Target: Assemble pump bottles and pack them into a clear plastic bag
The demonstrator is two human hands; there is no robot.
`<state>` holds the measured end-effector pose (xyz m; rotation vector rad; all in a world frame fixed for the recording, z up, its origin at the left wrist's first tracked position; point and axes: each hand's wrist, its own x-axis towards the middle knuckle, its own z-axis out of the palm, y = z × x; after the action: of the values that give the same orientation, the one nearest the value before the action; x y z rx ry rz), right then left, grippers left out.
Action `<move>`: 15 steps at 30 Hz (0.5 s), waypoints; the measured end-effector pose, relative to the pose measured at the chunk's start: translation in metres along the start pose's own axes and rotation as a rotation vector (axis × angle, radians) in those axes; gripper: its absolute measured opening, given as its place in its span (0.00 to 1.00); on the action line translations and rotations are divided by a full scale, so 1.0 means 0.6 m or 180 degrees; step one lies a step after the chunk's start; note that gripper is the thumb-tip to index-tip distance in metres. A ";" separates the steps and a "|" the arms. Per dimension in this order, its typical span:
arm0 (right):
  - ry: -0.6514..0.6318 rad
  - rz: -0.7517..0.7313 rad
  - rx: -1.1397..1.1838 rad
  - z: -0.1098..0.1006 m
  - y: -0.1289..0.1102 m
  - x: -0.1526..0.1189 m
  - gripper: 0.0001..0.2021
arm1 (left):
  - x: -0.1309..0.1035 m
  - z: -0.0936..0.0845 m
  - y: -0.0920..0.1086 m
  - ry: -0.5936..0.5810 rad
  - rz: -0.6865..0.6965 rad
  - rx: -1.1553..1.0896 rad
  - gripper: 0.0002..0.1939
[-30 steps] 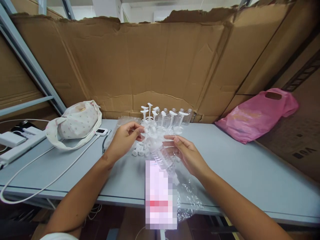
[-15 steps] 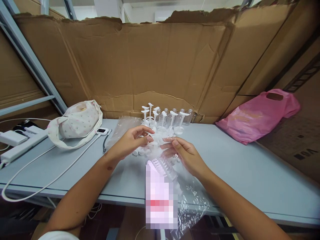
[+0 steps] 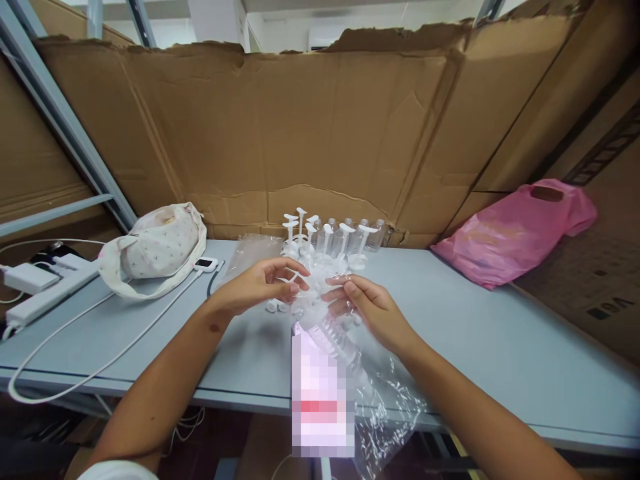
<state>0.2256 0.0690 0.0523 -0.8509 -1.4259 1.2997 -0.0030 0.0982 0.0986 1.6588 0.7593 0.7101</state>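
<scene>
White pump tops (image 3: 327, 231) with clear parts stand in a cluster at the middle of the grey table. Behind them is a row of clear bottles (image 3: 379, 233). My left hand (image 3: 265, 283) is at the left side of the cluster, its fingers curled and its thumb and fingertips near small clear and white pieces. My right hand (image 3: 367, 303) pinches the edge of a clear plastic bag (image 3: 390, 400) holding clear parts, which hangs over the table's front edge. A lit phone-like object (image 3: 323, 393), partly pixelated, lies below the hands.
A white fabric bag (image 3: 160, 243) and a power strip (image 3: 53, 293) lie at the left, with a small white device (image 3: 205, 264) on a cable. A pink plastic bag (image 3: 515, 233) rests at the right. Cardboard (image 3: 310, 127) walls the back of the table (image 3: 475, 320).
My left hand has shifted slightly right and down, closer to my right hand. My right hand has barely moved, and the view has tilted slightly.
</scene>
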 end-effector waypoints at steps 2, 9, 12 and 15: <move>-0.0070 -0.0044 -0.0019 0.001 0.002 0.000 0.19 | 0.000 -0.001 0.001 -0.0201 0.0003 0.0228 0.15; -0.0201 -0.0174 -0.0337 0.003 0.006 -0.002 0.17 | 0.002 0.022 -0.001 -0.0134 0.0160 0.1308 0.10; -0.0249 -0.0184 -0.0441 0.004 0.007 -0.001 0.17 | 0.003 0.034 -0.001 -0.0002 0.0281 0.1528 0.08; -0.0213 -0.0155 -0.0432 0.004 0.007 0.000 0.17 | 0.002 0.038 0.000 0.0149 0.0257 0.1487 0.11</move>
<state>0.2230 0.0690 0.0485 -0.8633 -1.5926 1.2151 0.0157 0.0857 0.0945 2.1094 0.9468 0.6616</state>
